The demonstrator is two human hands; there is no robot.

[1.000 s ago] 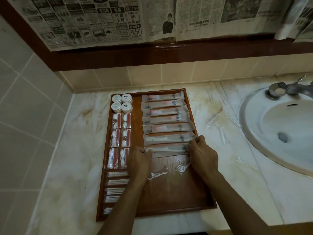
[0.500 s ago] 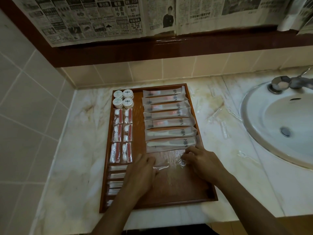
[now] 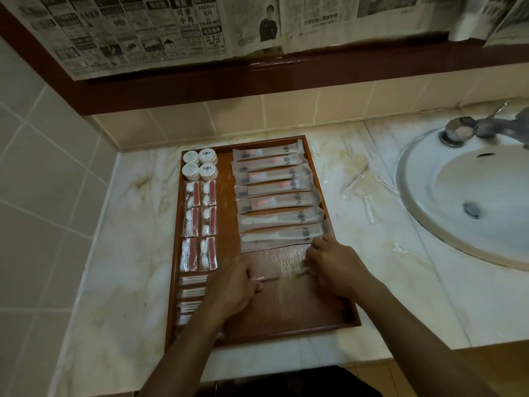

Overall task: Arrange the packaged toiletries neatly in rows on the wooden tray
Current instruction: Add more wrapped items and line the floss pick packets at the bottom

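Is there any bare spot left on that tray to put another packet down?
Yes: the wooden tray is bare in its near right part, below the last long sachet and right of the small packets, where the left hand and right hand work. The far half and left column are packed.

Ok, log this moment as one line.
left hand: on clear packet | right hand: other end | wooden tray: rows filled left and rear
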